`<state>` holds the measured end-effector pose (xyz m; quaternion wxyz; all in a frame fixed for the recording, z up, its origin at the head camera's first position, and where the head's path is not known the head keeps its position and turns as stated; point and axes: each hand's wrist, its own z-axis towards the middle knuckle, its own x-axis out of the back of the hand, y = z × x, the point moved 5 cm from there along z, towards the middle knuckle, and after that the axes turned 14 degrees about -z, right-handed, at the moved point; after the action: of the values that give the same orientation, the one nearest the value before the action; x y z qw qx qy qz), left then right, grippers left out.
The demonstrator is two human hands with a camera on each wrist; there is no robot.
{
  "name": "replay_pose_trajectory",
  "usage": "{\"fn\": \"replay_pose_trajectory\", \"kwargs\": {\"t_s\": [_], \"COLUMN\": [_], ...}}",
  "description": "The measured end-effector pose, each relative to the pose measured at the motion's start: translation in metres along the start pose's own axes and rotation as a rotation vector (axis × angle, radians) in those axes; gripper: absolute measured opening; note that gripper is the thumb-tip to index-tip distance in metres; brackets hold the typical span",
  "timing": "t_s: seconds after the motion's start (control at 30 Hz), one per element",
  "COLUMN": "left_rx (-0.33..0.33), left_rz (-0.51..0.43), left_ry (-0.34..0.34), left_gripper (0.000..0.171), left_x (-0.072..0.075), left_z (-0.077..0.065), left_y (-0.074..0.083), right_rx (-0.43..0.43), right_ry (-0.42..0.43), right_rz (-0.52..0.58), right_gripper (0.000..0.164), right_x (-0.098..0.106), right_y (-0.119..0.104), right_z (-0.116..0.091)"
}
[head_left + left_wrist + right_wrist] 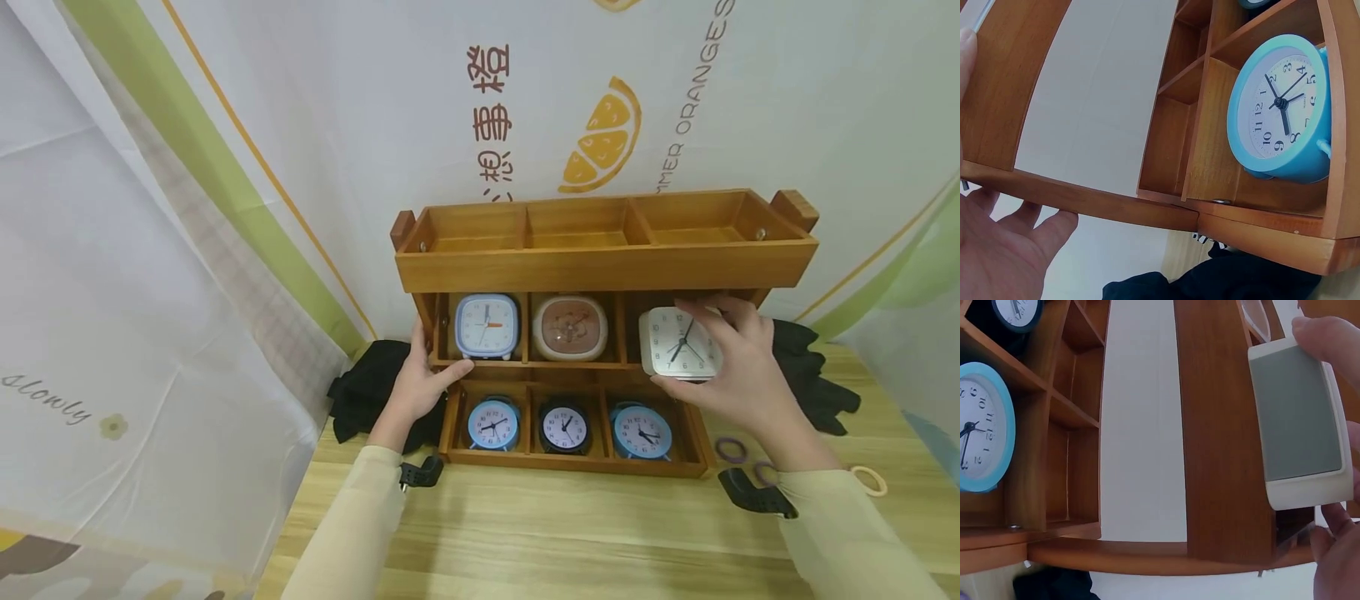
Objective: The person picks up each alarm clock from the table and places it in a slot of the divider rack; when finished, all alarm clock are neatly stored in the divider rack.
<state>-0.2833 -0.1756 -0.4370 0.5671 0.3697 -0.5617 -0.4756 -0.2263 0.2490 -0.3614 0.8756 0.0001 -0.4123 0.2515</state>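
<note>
A white square alarm clock (678, 342) is in my right hand (742, 367), pinched between thumb and fingers at the right compartment of the middle tier. In the right wrist view the clock's flat grey underside (1297, 415) faces the camera. My left hand (423, 383) grips the left end of the tiered wooden box (600, 268), thumb at the front edge and fingers behind the side strip (1104, 203). Beside that thumb, a blue-rimmed square clock (487, 325) stands in the left compartment. A rounded pinkish-brown clock (570, 327) occupies the middle one.
Round clocks fill the bottom tier: a blue one (493, 423), a black one (564, 428) and another blue one (641, 431). Black cloth (367, 383) lies behind the box. Hair ties (731, 450) rest on the wooden table (570, 533) at right. A printed curtain (360, 108) hangs behind.
</note>
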Motion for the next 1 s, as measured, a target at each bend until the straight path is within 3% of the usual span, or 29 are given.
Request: {"fn": "replay_pose_trajectory", "kwargs": {"t_s": [0.1,0.3,0.5,0.7,0.8,1.0], "left_rx": [-0.016,-0.024,-0.032,-0.048,-0.048,-0.05], "left_rz": [0.006,0.011,-0.008,-0.022,-0.02,-0.029], "left_ry": [0.001,-0.006,-0.023,-0.026,-0.02,-0.033], "left_gripper": [0.118,0.117,0.116,0.116,0.116,0.117], "left_x": [-0.001,0.0,-0.002,-0.002,-0.002,-0.003], "left_z": [0.001,0.002,0.001,0.001,0.001,0.001], "left_y": [0.003,0.004,0.003,0.006,0.006,0.007], "right_rx": [-0.001,-0.001,0.014,-0.049,-0.039,0.056], "right_ry": [0.007,-0.007,-0.058,-0.125,-0.107,-0.018], "right_rz": [-0.008,-0.024,-0.103,-0.108,-0.108,-0.078], "right_gripper": [0.11,0.098,0.103,0.077,0.066,0.061], "right_x": [-0.001,-0.006,-0.016,-0.02,-0.022,-0.021], "right_y": [0.001,0.0,-0.005,-0.006,-0.006,-0.012], "right_z": [0.006,0.015,0.016,0.013,0.011,-0.002]}}
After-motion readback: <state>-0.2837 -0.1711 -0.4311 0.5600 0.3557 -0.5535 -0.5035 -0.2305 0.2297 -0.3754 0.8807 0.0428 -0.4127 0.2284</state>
